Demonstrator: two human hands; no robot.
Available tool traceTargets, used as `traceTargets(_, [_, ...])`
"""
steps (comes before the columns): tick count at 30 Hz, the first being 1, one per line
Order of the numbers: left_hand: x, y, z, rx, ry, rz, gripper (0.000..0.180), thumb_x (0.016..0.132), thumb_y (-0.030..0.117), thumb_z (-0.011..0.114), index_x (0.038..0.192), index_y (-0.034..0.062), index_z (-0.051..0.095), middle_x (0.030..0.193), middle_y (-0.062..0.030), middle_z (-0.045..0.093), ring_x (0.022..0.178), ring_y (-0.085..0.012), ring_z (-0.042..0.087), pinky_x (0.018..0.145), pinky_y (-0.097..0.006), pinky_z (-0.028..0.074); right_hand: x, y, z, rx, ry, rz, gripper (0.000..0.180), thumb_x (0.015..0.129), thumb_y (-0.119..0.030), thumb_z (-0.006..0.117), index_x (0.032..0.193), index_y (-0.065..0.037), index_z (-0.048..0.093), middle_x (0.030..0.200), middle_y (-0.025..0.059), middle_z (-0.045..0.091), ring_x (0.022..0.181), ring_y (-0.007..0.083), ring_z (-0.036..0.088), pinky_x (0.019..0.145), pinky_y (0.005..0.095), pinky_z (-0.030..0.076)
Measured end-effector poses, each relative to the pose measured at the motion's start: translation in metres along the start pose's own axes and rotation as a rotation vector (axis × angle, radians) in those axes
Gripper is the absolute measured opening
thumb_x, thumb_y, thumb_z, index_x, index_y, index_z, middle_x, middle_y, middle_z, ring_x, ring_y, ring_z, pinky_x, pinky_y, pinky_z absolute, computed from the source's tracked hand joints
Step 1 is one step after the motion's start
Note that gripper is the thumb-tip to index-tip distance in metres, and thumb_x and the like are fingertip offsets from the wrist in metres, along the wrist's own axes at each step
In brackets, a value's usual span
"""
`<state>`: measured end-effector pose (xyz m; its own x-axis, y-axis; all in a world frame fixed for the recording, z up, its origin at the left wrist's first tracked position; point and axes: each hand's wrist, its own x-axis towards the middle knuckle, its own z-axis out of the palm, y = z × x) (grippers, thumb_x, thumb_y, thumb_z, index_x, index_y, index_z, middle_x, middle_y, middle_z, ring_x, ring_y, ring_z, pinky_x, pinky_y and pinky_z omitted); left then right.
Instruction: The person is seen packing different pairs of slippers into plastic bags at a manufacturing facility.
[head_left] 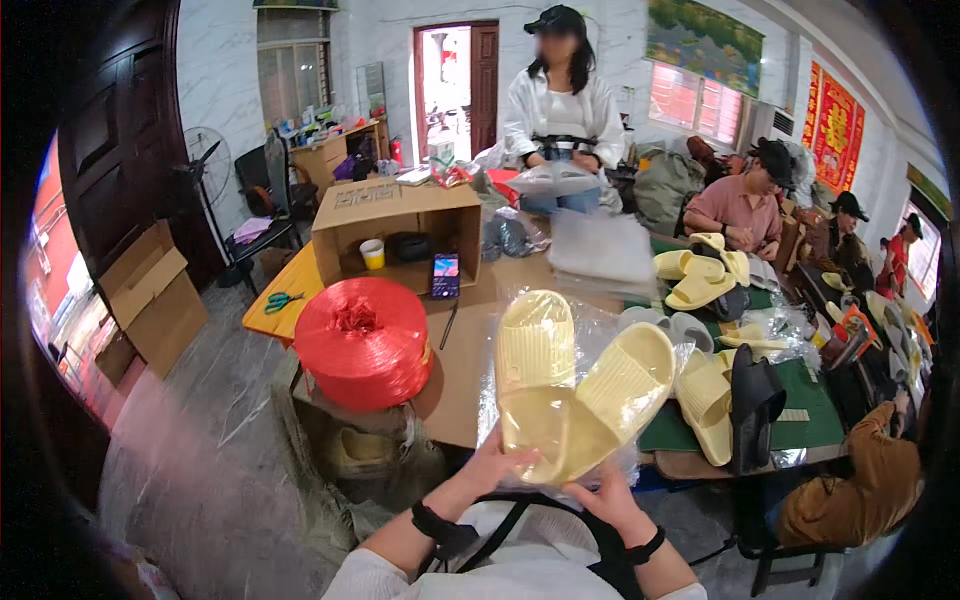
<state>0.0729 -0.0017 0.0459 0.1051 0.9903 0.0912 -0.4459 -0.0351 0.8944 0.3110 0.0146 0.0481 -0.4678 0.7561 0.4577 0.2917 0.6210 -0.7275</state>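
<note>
A pair of pale yellow slide slippers point(612, 405) lies side by side, heels toward me, in a clear plastic bag point(490, 385) over the table's near edge. My left hand point(490, 468) grips the bagged pair at the left slipper's heel, thumb on top. At the lower right, my right hand point(608, 500) holds the bag's near edge by the heels; some of its fingers are hidden underneath. To the right, another yellow slipper point(706, 400) stands near a black slipper point(757, 405).
A big red roll of plastic twine point(362, 345) sits at the left, with teal scissors point(283, 302) beyond it. Behind are a phone point(445, 276) and an open cardboard box point(400, 205). Clear bags point(600, 250) are stacked ahead. Several people work around the tables.
</note>
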Motion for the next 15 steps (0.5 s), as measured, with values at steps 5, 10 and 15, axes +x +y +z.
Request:
traceTargets(5, [-0.076,0.051,-0.125,0.152,-0.005,-0.293,0.077,0.083,0.003,0.076,0.15,0.0037,0.04,0.138,-0.0043,0.057,0.124,-0.0152,0.055,0.108,-0.035,0.042,0.015,0.026,-0.017,-0.193,-0.131,-0.176,0.055,0.075,-0.022,0.085,0.121,-0.004,0.062,0.122,0.0184,0.062,0.119,0.04,0.054,0.105,0.047,0.043])
traceTargets(10, [-0.191,0.147,-0.208,0.221,0.266,-0.791,0.063,0.079,0.004,0.078,0.138,0.0026,0.056,0.124,-0.0068,0.067,0.114,-0.0158,0.062,0.099,-0.031,0.048,-0.005,0.075,-0.028,-0.356,0.106,0.001,0.046,0.072,-0.011,0.081,0.113,-0.003,0.063,0.123,0.0168,0.059,0.118,0.0378,0.053,0.102,0.0454,0.043])
traceTargets(15, [-0.288,0.119,-0.29,-0.041,0.709,-0.599,0.045,0.078,0.012,0.076,0.12,-0.0008,0.067,0.11,-0.0084,0.073,0.102,-0.0219,0.07,0.091,-0.034,0.054,-0.011,0.083,-0.022,-0.33,0.076,0.134,0.044,0.073,-0.012,0.082,0.112,-0.004,0.064,0.126,0.0156,0.056,0.119,0.0362,0.052,0.102,0.0441,0.043])
